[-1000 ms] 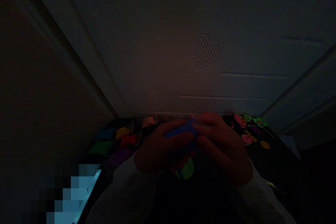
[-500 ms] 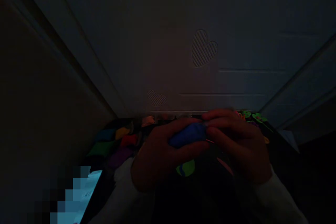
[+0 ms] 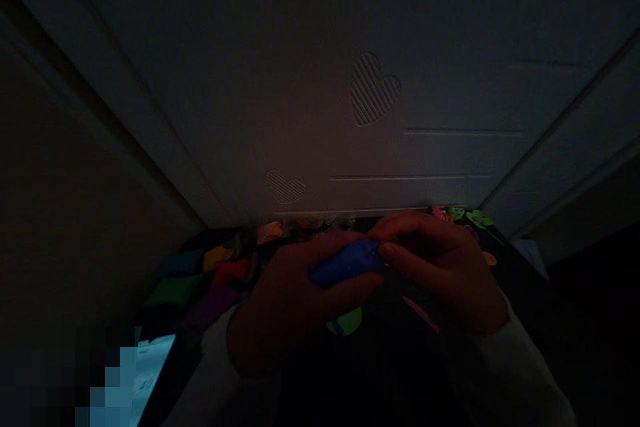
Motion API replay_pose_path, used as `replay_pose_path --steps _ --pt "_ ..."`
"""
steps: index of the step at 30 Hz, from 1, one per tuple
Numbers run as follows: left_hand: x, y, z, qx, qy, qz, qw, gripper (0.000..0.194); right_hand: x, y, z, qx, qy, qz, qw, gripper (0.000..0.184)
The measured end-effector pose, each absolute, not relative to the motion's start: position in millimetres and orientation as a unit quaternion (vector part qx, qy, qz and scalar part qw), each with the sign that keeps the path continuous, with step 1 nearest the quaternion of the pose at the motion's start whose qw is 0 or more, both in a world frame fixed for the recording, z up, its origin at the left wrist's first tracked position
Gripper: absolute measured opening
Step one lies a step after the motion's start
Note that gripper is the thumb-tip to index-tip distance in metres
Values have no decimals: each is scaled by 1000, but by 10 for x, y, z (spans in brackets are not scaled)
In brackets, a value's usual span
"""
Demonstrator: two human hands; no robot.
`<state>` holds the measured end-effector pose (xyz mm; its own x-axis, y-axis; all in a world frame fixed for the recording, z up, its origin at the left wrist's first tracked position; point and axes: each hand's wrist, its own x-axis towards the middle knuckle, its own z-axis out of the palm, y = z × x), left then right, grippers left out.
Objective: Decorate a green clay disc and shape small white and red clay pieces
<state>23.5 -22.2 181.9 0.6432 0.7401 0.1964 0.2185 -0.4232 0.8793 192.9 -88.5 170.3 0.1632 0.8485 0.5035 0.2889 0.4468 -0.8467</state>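
Note:
In the dim head view, my left hand [image 3: 280, 300] is wrapped round a soft blue pack of modelling clay [image 3: 345, 262], its thumb along the near side and its fingers over the top. My right hand [image 3: 445, 267] pinches the pack's right end between thumb and fingertips. Below the hands lies a flat green disc [image 3: 353, 321] with a blue strip on it, partly covered by my left hand. A thin pink tool [image 3: 421, 313] rests on the dark table, left of my right wrist.
Several coloured clay packs, among them a red one [image 3: 231, 272] and a green one [image 3: 173, 290], lie at the left. Green flower shapes [image 3: 480, 218] sit at the back right. A lit screen [image 3: 155, 370] shows lower left. A pale panel with hearts [image 3: 375, 90] rises behind.
The view has shifted slightly, so the scene sits further left. My right fingers have drawn in closer on the end of the blue pack, which stays in my left hand.

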Motion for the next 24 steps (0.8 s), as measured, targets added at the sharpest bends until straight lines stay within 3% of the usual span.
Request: replay_pose_path --steps 13,24 --pt "249 -286 1878 821 354 266 361 28 1845 -890 1715 -521 -653 90 543 8" --pt "241 -257 1812 800 328 324 384 27 1856 -860 1659 -503 -627 154 575 6"
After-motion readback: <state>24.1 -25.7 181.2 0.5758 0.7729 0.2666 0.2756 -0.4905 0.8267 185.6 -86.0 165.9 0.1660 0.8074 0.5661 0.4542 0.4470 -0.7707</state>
